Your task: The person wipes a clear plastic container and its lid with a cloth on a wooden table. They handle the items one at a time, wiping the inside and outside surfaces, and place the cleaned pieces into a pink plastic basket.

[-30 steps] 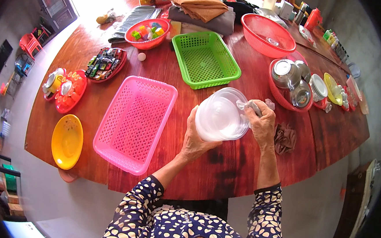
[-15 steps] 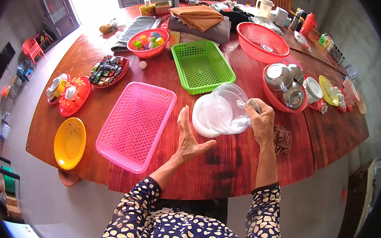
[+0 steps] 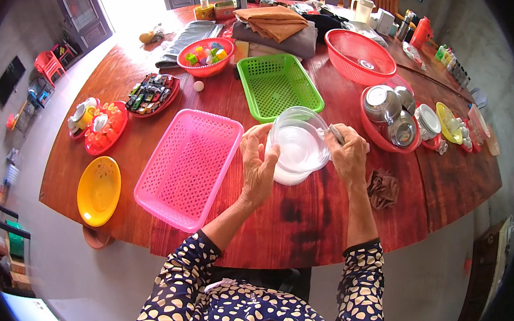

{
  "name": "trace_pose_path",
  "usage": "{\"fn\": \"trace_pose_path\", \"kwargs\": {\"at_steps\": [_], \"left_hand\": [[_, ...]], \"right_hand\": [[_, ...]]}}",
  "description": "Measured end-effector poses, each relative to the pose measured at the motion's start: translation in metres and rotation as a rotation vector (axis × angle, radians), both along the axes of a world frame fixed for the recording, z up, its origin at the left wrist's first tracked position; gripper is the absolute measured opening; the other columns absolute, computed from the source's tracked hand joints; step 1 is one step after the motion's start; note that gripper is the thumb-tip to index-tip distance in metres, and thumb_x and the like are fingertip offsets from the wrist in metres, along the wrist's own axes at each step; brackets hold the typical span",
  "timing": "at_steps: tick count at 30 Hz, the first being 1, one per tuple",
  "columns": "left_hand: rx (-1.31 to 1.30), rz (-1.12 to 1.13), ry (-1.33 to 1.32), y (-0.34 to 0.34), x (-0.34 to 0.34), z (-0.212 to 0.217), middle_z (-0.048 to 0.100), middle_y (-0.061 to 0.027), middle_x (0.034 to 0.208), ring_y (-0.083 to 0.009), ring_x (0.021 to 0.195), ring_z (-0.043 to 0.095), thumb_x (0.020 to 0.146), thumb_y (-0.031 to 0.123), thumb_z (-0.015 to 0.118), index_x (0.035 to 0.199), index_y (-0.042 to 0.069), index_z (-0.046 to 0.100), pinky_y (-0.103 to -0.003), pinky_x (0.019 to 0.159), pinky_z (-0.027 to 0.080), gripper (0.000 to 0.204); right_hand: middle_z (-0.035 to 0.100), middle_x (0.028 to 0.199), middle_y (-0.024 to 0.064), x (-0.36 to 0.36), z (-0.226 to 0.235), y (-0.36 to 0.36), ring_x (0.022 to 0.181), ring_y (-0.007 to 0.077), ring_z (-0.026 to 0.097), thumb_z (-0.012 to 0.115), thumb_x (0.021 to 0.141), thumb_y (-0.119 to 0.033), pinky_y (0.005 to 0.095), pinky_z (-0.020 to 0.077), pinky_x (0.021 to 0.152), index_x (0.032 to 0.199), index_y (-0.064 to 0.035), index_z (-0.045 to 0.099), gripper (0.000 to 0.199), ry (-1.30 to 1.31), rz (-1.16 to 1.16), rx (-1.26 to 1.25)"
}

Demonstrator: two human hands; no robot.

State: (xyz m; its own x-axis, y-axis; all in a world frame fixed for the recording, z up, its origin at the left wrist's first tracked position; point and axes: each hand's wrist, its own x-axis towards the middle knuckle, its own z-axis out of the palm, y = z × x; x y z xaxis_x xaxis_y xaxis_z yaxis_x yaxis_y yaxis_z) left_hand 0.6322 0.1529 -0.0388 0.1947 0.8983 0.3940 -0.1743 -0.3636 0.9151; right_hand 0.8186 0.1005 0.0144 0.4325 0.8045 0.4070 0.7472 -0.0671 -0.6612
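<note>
Near middle of round reddish wooden counter [image 3: 300, 223]: stack of clear round plastic containers [image 3: 297, 145], tilted. Left hand [image 3: 258, 163] on stack's left rim, grip closed on it. Right hand [image 3: 348, 154] on right rim, also pinching a thin metal utensil [image 3: 335, 132]. Pink plastic mesh basket [image 3: 188, 164] just left; green plastic mesh basket [image 3: 279, 86] beyond.

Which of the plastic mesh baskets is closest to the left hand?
The pink basket: it lies just beside the left hand. The green basket sits further back, and the round red basket is further still.
</note>
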Motion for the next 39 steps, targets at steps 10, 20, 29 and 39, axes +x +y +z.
{"fn": "trace_pose_path", "kwargs": {"at_steps": [10, 20, 29, 39], "left_hand": [[0.675, 0.016, 0.561, 0.036, -0.024, 0.008, 0.051, -0.0108, 0.119, -0.0272, 0.102, 0.053, 0.076, 0.002, 0.067, 0.105, 0.019, 0.070, -0.038, 0.084, 0.050, 0.033], [0.949, -0.126, 0.568, 0.051, -0.026, 0.033, 0.061, -0.0100, 0.110, -0.0231, 0.083, 0.058, 0.076, -0.003, 0.069, 0.096, 0.005, 0.067, -0.033, 0.070, 0.053, 0.022], [0.823, -0.045, 0.352, 0.030, -0.025, 0.038, 0.065, -0.0123, 0.104, -0.0287, 0.090, 0.063, 0.081, -0.004, 0.065, 0.097, 0.003, 0.063, -0.035, 0.075, 0.052, 0.018], [0.235, -0.149, 0.186, -0.056, -0.110, 0.038, 0.067, -0.0115, 0.100, -0.0136, 0.085, 0.062, 0.092, -0.003, 0.054, 0.097, 0.002, 0.058, -0.026, 0.073, 0.050, 0.008]], "right_hand": [[0.066, 0.085, 0.0177, 0.011, -0.021, 0.005, 0.079, 0.0319, 0.065, 0.064, 0.084, -0.024, 0.0440, 0.0498, 0.070, 0.093, -0.0039, 0.067, 0.022, -0.054, -0.039, -0.035], [0.052, 0.063, -0.0053, 0.018, -0.034, -0.005, 0.047, 0.0021, 0.043, 0.055, 0.097, -0.021, 0.0194, 0.0398, 0.041, 0.083, -0.0059, 0.062, 0.022, 0.924, 0.220, 0.328], [0.062, 0.079, 0.0051, -0.025, -0.131, -0.049, 0.070, 0.0180, 0.062, 0.046, 0.098, -0.036, 0.0372, 0.0538, 0.062, 0.112, -0.0072, 0.058, 0.034, 0.124, -0.074, 0.043], [0.051, 0.122, 0.0222, -0.058, -0.039, -0.092, 0.117, 0.0362, 0.047, 0.067, 0.082, -0.042, 0.0493, 0.0381, 0.095, 0.116, 0.0024, 0.057, 0.056, -0.084, 0.128, 0.441]]}}
